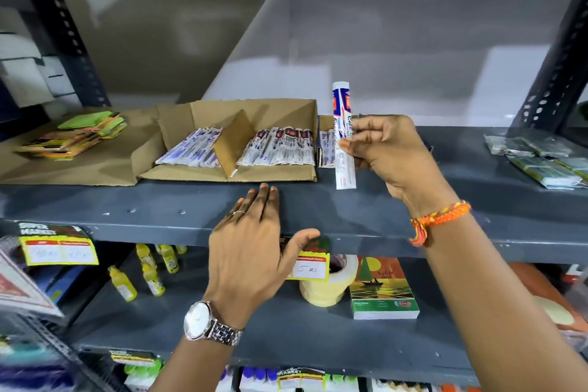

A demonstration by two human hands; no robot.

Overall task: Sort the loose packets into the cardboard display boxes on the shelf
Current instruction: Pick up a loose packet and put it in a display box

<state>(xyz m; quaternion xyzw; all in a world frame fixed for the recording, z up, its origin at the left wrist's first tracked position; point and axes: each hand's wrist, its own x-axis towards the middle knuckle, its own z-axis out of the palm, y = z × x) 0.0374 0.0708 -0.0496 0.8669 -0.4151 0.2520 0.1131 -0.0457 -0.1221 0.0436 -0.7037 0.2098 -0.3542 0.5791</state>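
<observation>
- Right hand [386, 153] pinches one packet [343, 137] upright — long axis near vertical — above the shelf [477, 200], just right of the box [235, 140].
- Box lies to that hand's left; its packets lie tilted, so the held one likely needs tipping over.
- Left hand [251, 248] open, holding nothing, rests on the shelf's front edge.

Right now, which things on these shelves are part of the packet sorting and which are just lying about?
Job:
- packet held upright in the right hand
- box with a divider, packets on both sides
- packets beside the box
- left hand, resting empty on the shelf edge

Lying about:
- coloured pads
- wrapped packs
- tape roll
- yellow bottles
- notebook
</observation>
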